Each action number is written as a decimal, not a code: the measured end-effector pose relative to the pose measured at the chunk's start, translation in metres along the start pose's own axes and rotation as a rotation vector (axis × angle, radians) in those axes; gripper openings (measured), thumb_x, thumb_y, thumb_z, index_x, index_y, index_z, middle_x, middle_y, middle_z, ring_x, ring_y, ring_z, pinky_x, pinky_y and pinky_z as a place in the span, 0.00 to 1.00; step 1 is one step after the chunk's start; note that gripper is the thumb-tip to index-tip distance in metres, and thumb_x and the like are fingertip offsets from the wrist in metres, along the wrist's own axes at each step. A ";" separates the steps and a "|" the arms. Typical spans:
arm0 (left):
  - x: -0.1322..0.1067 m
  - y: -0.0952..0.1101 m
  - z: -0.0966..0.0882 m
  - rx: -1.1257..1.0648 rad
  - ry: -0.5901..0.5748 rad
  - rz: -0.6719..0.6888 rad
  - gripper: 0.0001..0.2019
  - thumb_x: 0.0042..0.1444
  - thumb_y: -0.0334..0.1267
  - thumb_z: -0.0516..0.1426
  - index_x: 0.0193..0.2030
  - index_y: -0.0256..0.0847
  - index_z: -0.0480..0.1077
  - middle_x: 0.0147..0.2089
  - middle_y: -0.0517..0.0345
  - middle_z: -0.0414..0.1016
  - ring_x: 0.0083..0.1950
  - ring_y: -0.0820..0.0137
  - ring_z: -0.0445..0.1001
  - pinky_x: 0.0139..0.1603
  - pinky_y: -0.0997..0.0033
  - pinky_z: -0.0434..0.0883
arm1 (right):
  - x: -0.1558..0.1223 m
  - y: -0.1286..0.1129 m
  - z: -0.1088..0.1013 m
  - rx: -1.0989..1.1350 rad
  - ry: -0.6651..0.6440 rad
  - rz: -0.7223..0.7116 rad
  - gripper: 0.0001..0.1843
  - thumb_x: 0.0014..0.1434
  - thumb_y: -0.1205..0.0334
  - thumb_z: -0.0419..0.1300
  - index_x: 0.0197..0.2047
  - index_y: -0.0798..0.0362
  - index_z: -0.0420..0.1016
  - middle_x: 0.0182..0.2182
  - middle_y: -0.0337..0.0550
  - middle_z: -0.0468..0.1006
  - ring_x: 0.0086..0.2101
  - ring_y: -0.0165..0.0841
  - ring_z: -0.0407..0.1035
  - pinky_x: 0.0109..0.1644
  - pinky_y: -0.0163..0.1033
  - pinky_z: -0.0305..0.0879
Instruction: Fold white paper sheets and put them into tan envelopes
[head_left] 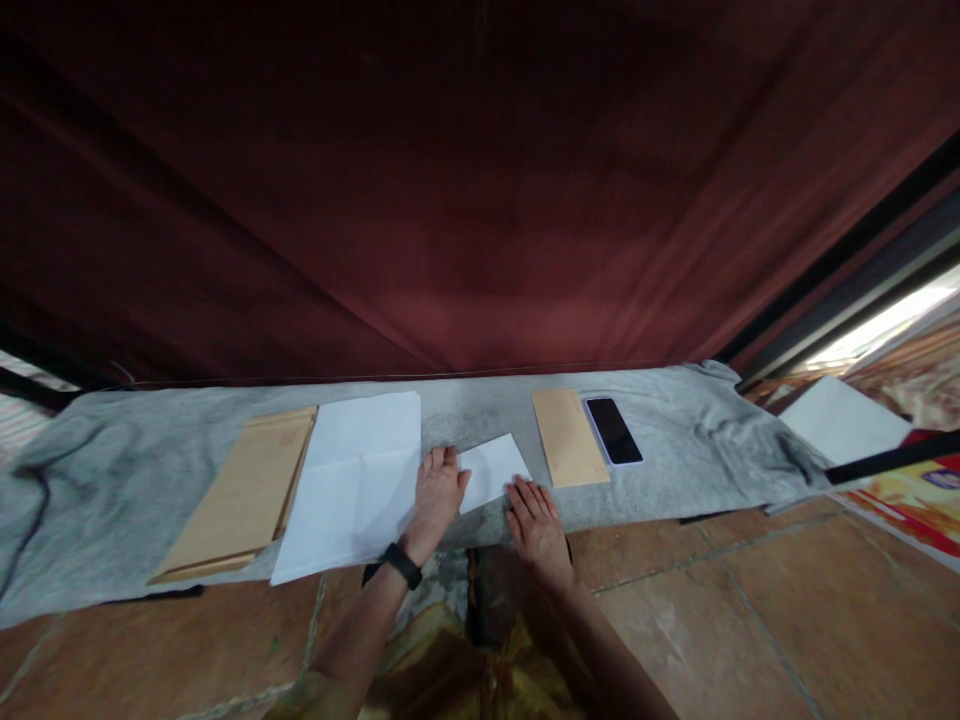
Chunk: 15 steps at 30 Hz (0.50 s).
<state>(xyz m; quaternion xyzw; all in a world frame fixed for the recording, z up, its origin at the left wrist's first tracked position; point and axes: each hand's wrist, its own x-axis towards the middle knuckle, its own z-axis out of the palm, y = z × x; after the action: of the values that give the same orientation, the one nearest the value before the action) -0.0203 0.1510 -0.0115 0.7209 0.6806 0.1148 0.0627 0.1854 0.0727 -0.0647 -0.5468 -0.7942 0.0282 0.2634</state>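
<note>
My left hand lies flat with fingers together on the left edge of a small folded white paper, on a grey cloth. A black band is on that wrist. My right hand rests flat, fingers stretched out, at the paper's lower right corner. A stack of large white sheets lies just left of my left hand.
A pile of large brown envelopes lies at the left. A small brown envelope and a black phone lie to the right. A dark red curtain hangs behind. More paper lies at the far right on the tiled floor.
</note>
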 end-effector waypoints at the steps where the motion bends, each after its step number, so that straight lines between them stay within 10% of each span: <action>1: 0.004 -0.001 -0.001 -0.011 -0.025 -0.016 0.22 0.61 0.38 0.59 0.61 0.34 0.70 0.58 0.39 0.73 0.60 0.54 0.70 0.61 0.58 0.66 | 0.000 0.000 0.001 -0.002 0.012 0.003 0.25 0.72 0.63 0.49 0.69 0.54 0.66 0.67 0.51 0.68 0.67 0.42 0.61 0.72 0.54 0.54; 7: 0.022 -0.007 -0.014 -0.317 -0.116 -0.121 0.12 0.51 0.30 0.64 0.44 0.38 0.75 0.47 0.48 0.77 0.58 0.57 0.70 0.64 0.59 0.63 | -0.001 -0.002 0.002 0.002 0.021 0.018 0.25 0.71 0.63 0.51 0.70 0.52 0.65 0.67 0.49 0.68 0.66 0.42 0.62 0.73 0.53 0.52; 15: 0.021 -0.018 -0.021 -0.561 -0.112 -0.212 0.07 0.52 0.34 0.61 0.25 0.42 0.69 0.23 0.66 0.66 0.28 0.70 0.69 0.34 0.72 0.66 | 0.002 0.001 -0.002 0.170 0.007 0.048 0.25 0.72 0.61 0.48 0.69 0.51 0.66 0.67 0.51 0.68 0.66 0.45 0.62 0.71 0.59 0.55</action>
<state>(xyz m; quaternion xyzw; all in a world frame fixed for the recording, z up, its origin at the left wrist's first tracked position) -0.0417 0.1713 0.0064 0.6058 0.6892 0.2512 0.3081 0.1868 0.0741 -0.0624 -0.5416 -0.7746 0.0997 0.3110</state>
